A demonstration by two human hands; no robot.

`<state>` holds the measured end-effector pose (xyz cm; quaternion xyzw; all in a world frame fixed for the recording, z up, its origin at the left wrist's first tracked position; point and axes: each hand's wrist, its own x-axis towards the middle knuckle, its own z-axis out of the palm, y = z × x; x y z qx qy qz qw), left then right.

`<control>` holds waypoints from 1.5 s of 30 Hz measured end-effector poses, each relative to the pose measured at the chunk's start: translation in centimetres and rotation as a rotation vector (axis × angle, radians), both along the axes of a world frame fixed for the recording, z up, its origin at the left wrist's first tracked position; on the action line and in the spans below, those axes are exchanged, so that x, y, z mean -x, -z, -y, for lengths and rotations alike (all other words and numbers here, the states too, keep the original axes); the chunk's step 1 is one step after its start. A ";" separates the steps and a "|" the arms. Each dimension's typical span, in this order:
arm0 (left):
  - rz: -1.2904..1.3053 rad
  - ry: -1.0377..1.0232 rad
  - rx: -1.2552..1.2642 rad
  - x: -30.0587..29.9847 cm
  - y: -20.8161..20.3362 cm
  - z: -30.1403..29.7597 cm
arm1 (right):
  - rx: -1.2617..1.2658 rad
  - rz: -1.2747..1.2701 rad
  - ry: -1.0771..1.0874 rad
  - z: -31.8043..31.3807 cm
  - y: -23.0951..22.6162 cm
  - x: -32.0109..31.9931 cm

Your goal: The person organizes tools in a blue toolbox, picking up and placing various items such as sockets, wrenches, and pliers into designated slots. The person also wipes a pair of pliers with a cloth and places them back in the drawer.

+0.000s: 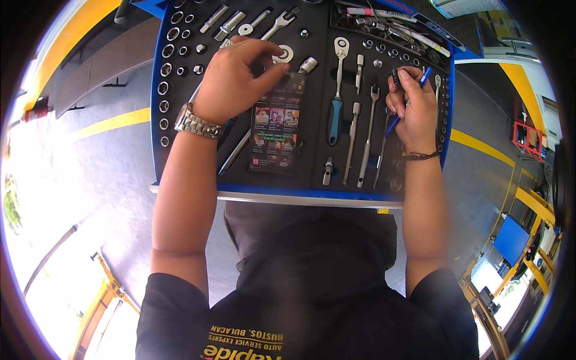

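Blue and thin, the pen (425, 78) sits pinched in my right hand (413, 108), its tip poking up past my fingertips (403, 75) toward the far right edge of the tool tray (157, 120), while a small dark piece (too small for me to tell what it is) is held upright between thumb and forefinger just beside it. That hand is closed around both, hovering over the right end of the black foam insert, above the thin extension bars (367, 135) that lie in their cut-outs. My left hand (231, 81) is curled loosely, fingers bent down and touching the top edge of a phone (276, 123) lying flat in the middle of the tray with its screen lit; whether those fingers grip anything I cannot tell, though nothing shows in them. A metal watch (195, 124) wraps my left wrist, and a dark cord bracelet (420, 156) my right. Between the two hands lies a ratchet with a blue handle (337, 90), lengthwise, near the phone's right side. Left of my left hand, rows of chrome sockets (165, 69) stand in their holes along the blue rim. Beyond the tray's far edge some markers (384, 13) lie in a compartment. Grey floor with a yellow line (111, 123) shows to the left of the tray.
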<state>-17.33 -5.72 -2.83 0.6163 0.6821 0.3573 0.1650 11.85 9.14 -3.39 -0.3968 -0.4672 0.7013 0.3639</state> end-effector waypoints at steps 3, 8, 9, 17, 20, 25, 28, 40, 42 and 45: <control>-0.008 0.050 0.043 0.0 -0.1 0.1 | 0.009 0.000 -0.002 0.1 0.0 0.0; -0.038 0.122 -0.001 0.1 -0.4 0.3 | 0.000 -0.008 -0.007 0.1 0.0 -0.2; -0.042 0.123 0.020 0.2 -0.5 0.4 | -0.002 -0.005 -0.004 0.1 0.0 -0.2; -0.213 0.194 0.166 -0.2 -1.4 2.1 | 0.004 -0.014 -0.019 0.0 0.2 -0.1; -0.202 0.180 0.170 -0.2 -1.2 2.0 | 0.007 -0.017 -0.019 -0.1 0.1 -0.1; -0.141 0.144 0.122 0.6 -0.4 1.5 | 0.001 -0.003 -0.006 0.0 0.1 -0.1; -0.090 0.124 0.135 0.4 -1.1 1.4 | 0.006 -0.010 -0.011 -0.1 0.1 -0.1; -0.209 0.109 0.172 -1.5 -0.5 1.5 | 0.016 -0.024 -0.016 -0.2 0.4 -0.2; -0.232 0.115 0.189 -1.7 -0.8 1.6 | 0.020 -0.025 -0.019 -0.2 0.4 -0.2; -0.289 0.118 0.196 -2.1 -1.1 1.9 | 0.018 -0.023 -0.020 -0.2 0.4 -0.2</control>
